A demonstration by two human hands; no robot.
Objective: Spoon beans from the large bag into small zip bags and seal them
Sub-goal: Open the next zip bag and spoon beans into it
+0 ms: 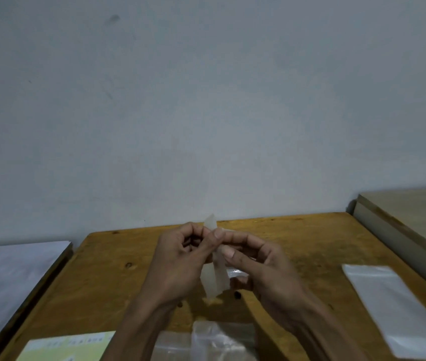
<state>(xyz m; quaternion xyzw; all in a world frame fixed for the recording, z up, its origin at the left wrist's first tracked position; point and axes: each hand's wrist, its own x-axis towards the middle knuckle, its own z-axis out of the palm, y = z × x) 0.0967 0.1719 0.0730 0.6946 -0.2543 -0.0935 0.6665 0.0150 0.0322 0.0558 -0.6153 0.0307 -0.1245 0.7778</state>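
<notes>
I've got both hands up over the middle of the wooden table, left hand and right hand pinching a small translucent zip bag at its mouth, probably prying it open, and spooning beans comes next.

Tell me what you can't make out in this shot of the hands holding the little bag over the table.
Head view only:
- Small zip bag: left hand and right hand cover its middle; open or sealed, unclear.
- Clear bags: cut off by the bottom edge, blurred; contents unclear.
- Green sheet: print too blurred.
- No spoon or beans visible.
</notes>
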